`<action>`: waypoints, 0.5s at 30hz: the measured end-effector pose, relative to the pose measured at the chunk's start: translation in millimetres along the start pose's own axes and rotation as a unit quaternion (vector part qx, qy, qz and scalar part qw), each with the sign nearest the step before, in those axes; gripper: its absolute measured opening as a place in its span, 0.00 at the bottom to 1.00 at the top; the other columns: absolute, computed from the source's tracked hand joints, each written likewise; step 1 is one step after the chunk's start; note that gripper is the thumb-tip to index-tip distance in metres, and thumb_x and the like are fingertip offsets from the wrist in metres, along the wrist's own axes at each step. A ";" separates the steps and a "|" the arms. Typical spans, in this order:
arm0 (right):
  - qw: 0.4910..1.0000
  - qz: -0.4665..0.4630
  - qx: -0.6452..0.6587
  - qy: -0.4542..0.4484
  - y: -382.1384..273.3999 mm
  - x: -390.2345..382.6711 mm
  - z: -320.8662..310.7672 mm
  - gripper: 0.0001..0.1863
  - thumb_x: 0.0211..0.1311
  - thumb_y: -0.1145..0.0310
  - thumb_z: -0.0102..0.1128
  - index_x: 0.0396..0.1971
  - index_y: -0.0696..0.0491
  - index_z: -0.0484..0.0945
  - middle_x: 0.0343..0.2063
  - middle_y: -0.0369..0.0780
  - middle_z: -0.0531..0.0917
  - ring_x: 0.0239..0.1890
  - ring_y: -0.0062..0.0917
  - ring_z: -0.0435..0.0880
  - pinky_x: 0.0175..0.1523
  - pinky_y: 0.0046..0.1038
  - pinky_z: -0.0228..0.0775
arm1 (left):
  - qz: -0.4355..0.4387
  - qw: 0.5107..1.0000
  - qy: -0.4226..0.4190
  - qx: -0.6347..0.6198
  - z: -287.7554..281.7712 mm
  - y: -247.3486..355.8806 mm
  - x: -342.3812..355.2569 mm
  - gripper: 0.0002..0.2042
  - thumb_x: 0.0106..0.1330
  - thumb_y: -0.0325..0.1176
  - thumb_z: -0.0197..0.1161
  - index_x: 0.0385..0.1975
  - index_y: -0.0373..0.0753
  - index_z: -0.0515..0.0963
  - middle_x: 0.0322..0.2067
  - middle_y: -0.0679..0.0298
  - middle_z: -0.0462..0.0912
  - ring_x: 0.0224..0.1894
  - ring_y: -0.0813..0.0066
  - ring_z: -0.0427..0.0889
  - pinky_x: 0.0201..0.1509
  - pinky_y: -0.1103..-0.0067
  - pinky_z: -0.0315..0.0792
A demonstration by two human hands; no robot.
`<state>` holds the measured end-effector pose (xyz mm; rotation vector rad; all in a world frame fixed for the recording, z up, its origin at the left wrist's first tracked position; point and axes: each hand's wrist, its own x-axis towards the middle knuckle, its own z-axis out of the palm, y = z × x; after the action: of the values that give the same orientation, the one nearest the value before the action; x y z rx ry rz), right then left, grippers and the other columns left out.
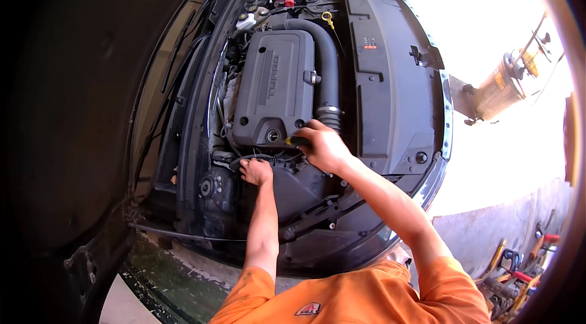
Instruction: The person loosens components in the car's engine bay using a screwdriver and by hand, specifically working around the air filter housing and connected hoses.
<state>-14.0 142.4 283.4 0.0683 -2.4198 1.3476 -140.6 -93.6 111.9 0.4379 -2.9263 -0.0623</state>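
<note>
1. The right hand (323, 148) is closing its fingers around a yellow-and-black tool handle (297, 140), probably a screwdriver, and is holding it just at the lower edge of the engine cover (274, 87), near a round cap on that cover.
2. The left hand (256, 171) is reaching down below the cover and curling its fingers at the hoses and cables (241, 158) there; whether it is actually gripping one of them I cannot tell, because the fingertips are hidden.
3. As for how far the work is along: the hood is standing open, the engine cover is sitting in place on the engine, and the thick black air hose (326, 67) is attached beside it with its metal clamp on. Nothing is lying loose or taken off, so I judge the work to be at an early stage, with the loosening at the cover's edge under way.
4. Containers in the bay: a small reservoir with a white cap (245, 21) is sitting closed at the far side, its contents not showing. The yellow dipstick loop (328, 18) is seated near it.
5. Farther out, a rusty drum (500, 89) is standing in bright sun on the person's right, what is in it hidden, and tools (510, 275) are piling up on the ground at the lower right.
</note>
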 end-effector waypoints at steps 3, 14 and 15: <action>0.988 0.117 0.083 0.049 8.0 -62.6 -46.4 0.17 0.51 0.77 0.69 0.44 0.56 0.82 0.42 0.45 0.81 0.46 0.44 0.83 0.52 0.36 0.76 | 0.012 0.999 0.028 -0.032 9.0 -2.2 1.3 0.07 0.58 0.38 0.68 0.32 0.45 0.87 0.46 0.64 0.75 0.53 0.59 0.73 0.54 0.60 0.68; 0.882 0.316 0.313 0.158 20.5 -209.4 -62.5 0.13 0.55 0.85 0.68 0.41 0.62 0.82 0.43 0.39 0.80 0.29 0.19 0.81 0.31 0.19 0.75 | -0.040 0.998 0.036 -0.023 9.2 6.5 -3.7 0.11 0.54 0.43 0.71 0.34 0.48 0.87 0.48 0.69 0.76 0.56 0.63 0.73 0.57 0.62 0.67; 0.882 0.315 0.314 0.152 22.5 -210.5 -66.8 0.13 0.55 0.85 0.68 0.41 0.62 0.82 0.43 0.39 0.80 0.29 0.19 0.82 0.31 0.19 0.76 | -0.046 0.998 0.047 -0.024 12.1 7.8 -4.7 0.11 0.54 0.42 0.71 0.35 0.48 0.87 0.49 0.70 0.76 0.56 0.64 0.73 0.58 0.63 0.67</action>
<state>196.6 181.7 225.3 -0.7650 -1.6998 2.1826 -140.7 -84.6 99.7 0.5533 -2.8053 -0.1221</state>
